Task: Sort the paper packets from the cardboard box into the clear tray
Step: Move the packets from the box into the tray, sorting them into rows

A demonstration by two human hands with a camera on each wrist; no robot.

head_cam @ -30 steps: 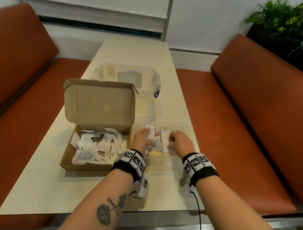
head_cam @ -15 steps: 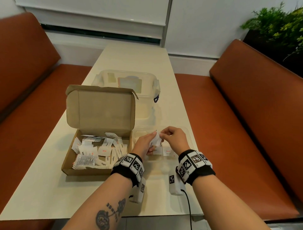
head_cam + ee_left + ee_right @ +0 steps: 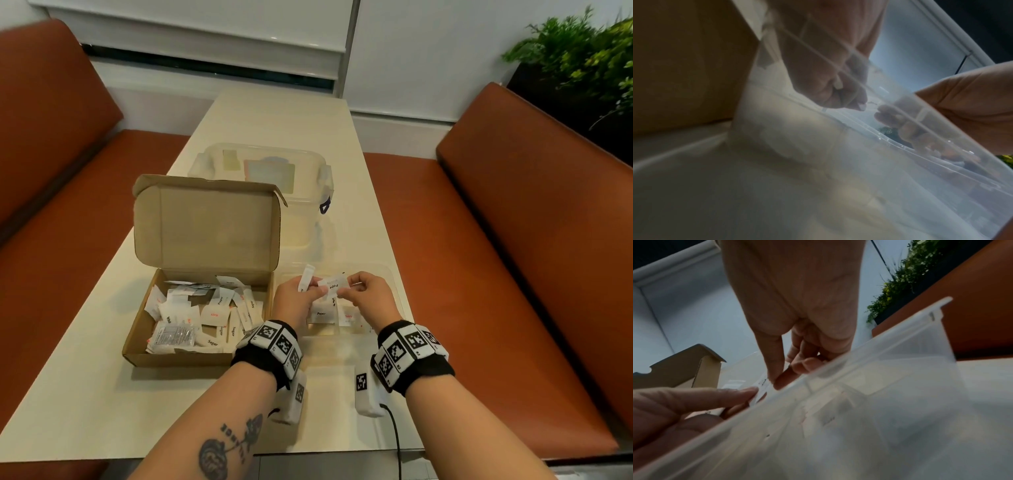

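Observation:
The open cardboard box (image 3: 191, 356) at left holds several white paper packets (image 3: 212, 313). To its right stands the clear tray (image 3: 394, 274), with a Pepper packet (image 3: 321, 313) and a red-lettered packet (image 3: 349, 317) lying in it. Above the tray my left hand (image 3: 313, 291) grips a long stick packet (image 3: 306, 277). Its thumb and finger also pinch one end of a flat pepper packet (image 3: 333, 286). My right hand (image 3: 346, 290) pinches that packet's other end (image 3: 762, 383). In both wrist views the tray wall (image 3: 900, 162) (image 3: 879, 344) blurs the fingers.
A clear lidded storage container (image 3: 308, 192) stands behind the box's raised lid (image 3: 205, 222). Orange benches (image 3: 513, 240) run along both sides of the cream table (image 3: 85, 404). A plant (image 3: 582, 61) is at the back right. A cable (image 3: 397, 442) hangs from my right wrist.
My right hand rose from the tray, met my left hand and took hold of the pepper packet. The packet now hangs flat between both hands; the stick packet stays in the left.

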